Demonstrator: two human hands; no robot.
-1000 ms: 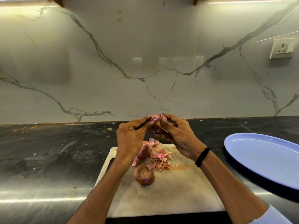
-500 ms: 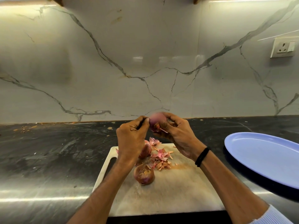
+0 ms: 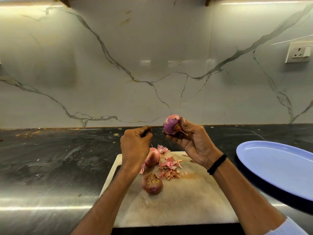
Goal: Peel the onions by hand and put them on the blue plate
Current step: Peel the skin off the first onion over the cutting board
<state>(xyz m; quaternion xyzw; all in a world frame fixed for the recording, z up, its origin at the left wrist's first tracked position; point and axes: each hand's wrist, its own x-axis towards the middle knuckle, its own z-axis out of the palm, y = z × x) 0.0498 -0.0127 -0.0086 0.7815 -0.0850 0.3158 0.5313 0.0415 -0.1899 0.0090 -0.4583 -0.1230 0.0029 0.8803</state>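
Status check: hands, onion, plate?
Right hand grips a part-peeled onion above the board. Left hand curled, apart from it, contents unclear. No onion on the blue plate; nothing blocks the way.

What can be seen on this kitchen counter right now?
counter: one, dark, below a marbled wall
cutting board: one, whitish, on the counter
blue plate: one, right of the cutting board
held onion: one, purple, partly peeled, raised above the counter
onions: two, reddish, on the cutting board
peels: heap, pink, beside them
wall socket: one, white, upper right
wristband: one, black, right wrist
left hand: fingers curled, apart from the held onion
right hand: grips the held onion
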